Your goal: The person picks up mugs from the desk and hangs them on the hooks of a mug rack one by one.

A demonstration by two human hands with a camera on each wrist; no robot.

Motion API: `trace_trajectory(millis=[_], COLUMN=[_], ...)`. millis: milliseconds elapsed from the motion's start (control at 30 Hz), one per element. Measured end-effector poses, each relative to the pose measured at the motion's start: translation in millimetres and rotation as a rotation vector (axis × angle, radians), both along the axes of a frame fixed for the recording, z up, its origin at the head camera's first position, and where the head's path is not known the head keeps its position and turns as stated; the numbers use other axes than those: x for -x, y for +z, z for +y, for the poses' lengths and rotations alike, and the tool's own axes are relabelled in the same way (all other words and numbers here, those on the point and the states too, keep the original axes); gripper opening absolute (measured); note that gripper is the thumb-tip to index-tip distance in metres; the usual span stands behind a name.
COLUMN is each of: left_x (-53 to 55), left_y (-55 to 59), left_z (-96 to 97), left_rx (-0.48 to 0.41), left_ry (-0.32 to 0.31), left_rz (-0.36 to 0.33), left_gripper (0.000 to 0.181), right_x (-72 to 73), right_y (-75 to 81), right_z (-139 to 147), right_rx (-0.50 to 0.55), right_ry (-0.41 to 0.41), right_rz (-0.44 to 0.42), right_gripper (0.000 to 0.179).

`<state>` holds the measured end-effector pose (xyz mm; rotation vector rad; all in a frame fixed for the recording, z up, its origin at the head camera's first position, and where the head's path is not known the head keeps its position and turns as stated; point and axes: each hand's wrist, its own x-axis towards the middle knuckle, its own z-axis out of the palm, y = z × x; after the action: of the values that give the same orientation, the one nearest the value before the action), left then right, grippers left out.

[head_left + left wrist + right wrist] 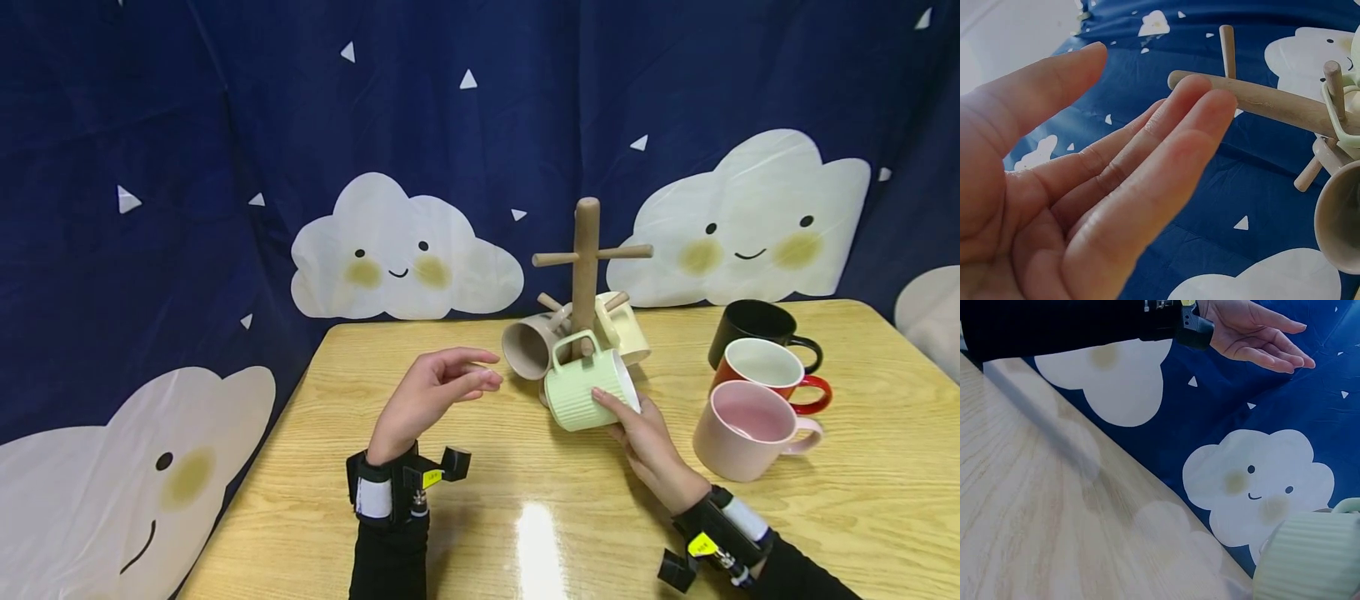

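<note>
A light green ribbed mug lies tipped on its side in the air, its handle up against the front of a wooden mug tree. My right hand grips it near the rim, thumb on the outer wall. A greyish-beige mug hangs on the tree's left side and a cream mug on its right. To the left of the tree, my left hand is held up with relaxed fingers and nothing in them. In the left wrist view, its fingertips overlap the wooden post.
At the right stand a black mug, a red mug with white inside and a pink mug, close together with handles pointing right. Two upper pegs of the tree hold no mug. A dark blue cloud-print curtain hangs behind the table.
</note>
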<state>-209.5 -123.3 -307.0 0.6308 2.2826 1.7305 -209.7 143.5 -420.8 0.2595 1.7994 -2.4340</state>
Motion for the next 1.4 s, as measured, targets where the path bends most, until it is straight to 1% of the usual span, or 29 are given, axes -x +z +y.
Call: trace_trajectory(millis=[100,167,300,367,467,567,600,700,767,833,933,1000,1067,1133,1200,1267,1300,1333,1367,1400], left_x=[0.2,0.0,-0.1,0.0,0.2,-0.1,-0.2,-0.9,-1.2,-1.6,-1.8,-1.9,-2.0,-2.2,-2.7,-3.1,-3.2,-3.5,-3.5,-3.4], left_y=[0.2,0.1,-0.5,-0.6,-0.6,-0.5,-0.5,-0.1,0.3,0.9,1.9,2.6,3.4,4.2,4.7,4.8,4.4,4.4,4.3,4.2], left_z=[0.1,0.0,0.0,0.2,0.6,0.6,0.5,-0.1,-0.6,-1.4,-4.0,-7.1,-11.4,-16.9,-23.0,-29.3,-32.4,-35.1,-37.6,-39.7], left_rx=[0.007,0.016,0.028,0.03,0.033,0.036,0.037,0.039,0.04,0.044,0.046,0.042,0.037,0.029,0.014,0.001,-0.009,-0.018,-0.03,-0.037], left_ry=[-0.005,-0.003,-0.001,-0.001,-0.001,0.002,0.002,0.0,0.0,0.001,0.012,0.025,0.044,0.067,0.09,0.113,0.12,0.128,0.134,0.137], left_rz=[0.007,0.011,0.013,0.014,0.014,0.014,0.015,0.016,0.019,0.023,0.024,0.024,0.024,0.026,0.028,0.032,0.032,0.032,0.032,0.033], left_gripper=[0.031,0.031,0.031,0.031,0.031,0.031,0.031,0.031,0.031,0.031,0.029,0.029,0.028,0.029,0.031,0.034,0.035,0.036,0.036,0.036], right_x=[0.6,0.4,0.3,2.2,8.6,9.0,7.8,-0.5,-3.6,-6.3,-9.1,-11.1,-13.8,-16.0,-17.8,-18.6,-18.1,-17.6,-17.5,-17.2], right_y=[0.5,1.5,0.6,-3.1,-15.1,-14.8,-12.2,5.8,15.4,26.1,41.8,53.0,63.6,73.2,79.9,82.8,83.3,83.4,83.2,82.7], right_z=[0.2,0.3,1.2,2.1,5.4,6.9,7.1,6.5,7.4,9.6,16.2,23.6,33.3,45.9,61.9,79.5,88.5,96.9,104.7,111.4], right_rx=[0.008,0.0,-0.041,-0.061,-0.06,-0.114,-0.124,-0.188,-0.181,-0.156,-0.132,-0.13,-0.152,-0.204,-0.279,-0.237,-0.204,-0.134,-0.058,0.054], right_ry=[0.0,-0.005,-0.027,-0.036,-0.064,-0.091,-0.102,-0.131,-0.169,-0.205,-0.237,-0.237,-0.216,-0.18,-0.14,-0.104,-0.086,-0.073,-0.059,-0.042], right_rz=[-0.001,0.003,0.018,0.03,0.054,0.038,0.028,-0.008,-0.01,0.017,0.053,0.077,0.077,0.078,0.074,0.106,0.144,0.171,0.207,0.251], right_gripper=[0.051,0.053,0.065,0.071,0.075,0.086,0.09,0.098,0.096,0.092,0.088,0.088,0.09,0.091,0.091,0.088,0.085,0.082,0.072,0.062])
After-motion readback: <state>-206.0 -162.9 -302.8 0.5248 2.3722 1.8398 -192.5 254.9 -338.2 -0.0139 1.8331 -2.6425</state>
